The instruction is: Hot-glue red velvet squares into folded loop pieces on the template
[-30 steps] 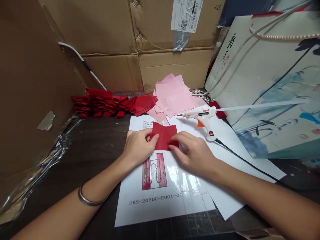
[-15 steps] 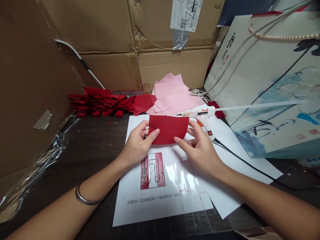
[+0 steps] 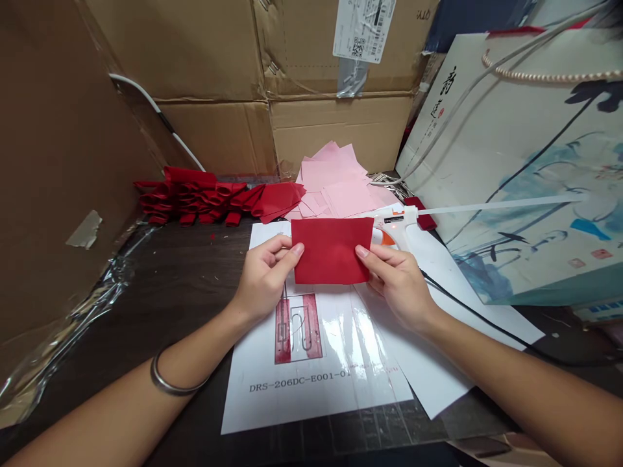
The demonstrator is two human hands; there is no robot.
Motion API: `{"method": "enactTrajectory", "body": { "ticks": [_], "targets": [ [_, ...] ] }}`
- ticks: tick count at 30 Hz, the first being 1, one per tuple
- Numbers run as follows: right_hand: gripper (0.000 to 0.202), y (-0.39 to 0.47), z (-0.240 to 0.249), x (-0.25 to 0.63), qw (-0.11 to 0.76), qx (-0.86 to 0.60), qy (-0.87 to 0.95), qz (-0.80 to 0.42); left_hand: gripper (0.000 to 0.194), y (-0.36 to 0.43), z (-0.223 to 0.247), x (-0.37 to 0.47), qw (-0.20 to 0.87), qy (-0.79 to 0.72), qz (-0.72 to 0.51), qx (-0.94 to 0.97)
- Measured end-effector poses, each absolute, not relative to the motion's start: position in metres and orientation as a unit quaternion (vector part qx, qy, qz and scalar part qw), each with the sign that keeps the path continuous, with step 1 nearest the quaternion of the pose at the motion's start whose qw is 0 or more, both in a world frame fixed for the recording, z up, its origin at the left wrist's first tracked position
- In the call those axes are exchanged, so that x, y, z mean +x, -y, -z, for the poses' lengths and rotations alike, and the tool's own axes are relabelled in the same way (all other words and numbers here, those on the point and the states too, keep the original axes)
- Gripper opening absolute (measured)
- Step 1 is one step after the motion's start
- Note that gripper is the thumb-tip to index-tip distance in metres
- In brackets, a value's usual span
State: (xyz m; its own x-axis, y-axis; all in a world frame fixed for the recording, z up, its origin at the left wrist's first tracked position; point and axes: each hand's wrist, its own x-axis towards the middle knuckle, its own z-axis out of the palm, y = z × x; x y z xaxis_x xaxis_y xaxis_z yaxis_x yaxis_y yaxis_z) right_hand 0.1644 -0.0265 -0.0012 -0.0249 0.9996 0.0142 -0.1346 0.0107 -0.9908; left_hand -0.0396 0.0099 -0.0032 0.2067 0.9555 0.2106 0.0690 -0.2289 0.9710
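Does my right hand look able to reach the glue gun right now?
Probably yes: the glue gun lies just beyond the right hand, partly hidden behind it, and nothing else seems to block the way. That hand pinches the red sheet, though, so it would likely need to let go first.

Left: room for you to pass low over the dark tabletop (image 3: 195, 272), between your left hand (image 3: 265, 275) and the cardboard wall (image 3: 48, 162). Near: printed sheet (image 3: 335, 402) lies flat, pass over it. Between hands: red piece (image 3: 332, 251) blocks you. Far: folded red pieces (image 3: 195, 200) left, pink sheets (image 3: 341, 188) middle. Right: glue gun (image 3: 402, 220) just beyond your right hand (image 3: 402, 279), black cord (image 3: 457, 299) trailing right, paper bag (image 3: 535, 162) walls it off.
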Motion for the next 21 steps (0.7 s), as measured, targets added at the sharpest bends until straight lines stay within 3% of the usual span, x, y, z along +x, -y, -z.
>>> {"method": "enactTrajectory", "body": {
  "ticks": [6, 10, 13, 15, 18, 21],
  "targets": [
    [0.026, 0.025, -0.001, 0.169, 0.473, -0.451, 0.556, -0.513, 0.039, -0.011, 0.002, -0.042, 0.492, -0.344, -0.499, 0.625],
    [0.021, 0.026, -0.004, 0.168, 0.427, -0.468, 0.604, -0.483, 0.032, -0.008, -0.002, -0.039, 0.524, -0.390, -0.377, 0.657],
    [0.037, 0.027, -0.002, 0.165, 0.457, -0.547, 0.616, -0.336, 0.029, -0.007, -0.003, -0.035, 0.424, -0.481, -0.300, 0.706],
    [0.036, 0.029, 0.001, 0.164, 0.456, -0.550, 0.667, -0.212, 0.036, -0.009, -0.002, -0.034, 0.313, -0.530, -0.287, 0.734],
    [0.036, 0.033, 0.007, 0.162, 0.367, -0.499, 0.773, -0.135, 0.038, -0.013, 0.000, -0.033, 0.189, -0.562, -0.274, 0.757],
    [0.044, 0.036, 0.011, 0.159, 0.235, -0.512, 0.817, -0.119, 0.038, -0.015, 0.002, -0.032, 0.137, -0.555, -0.242, 0.784]
  ]
}}
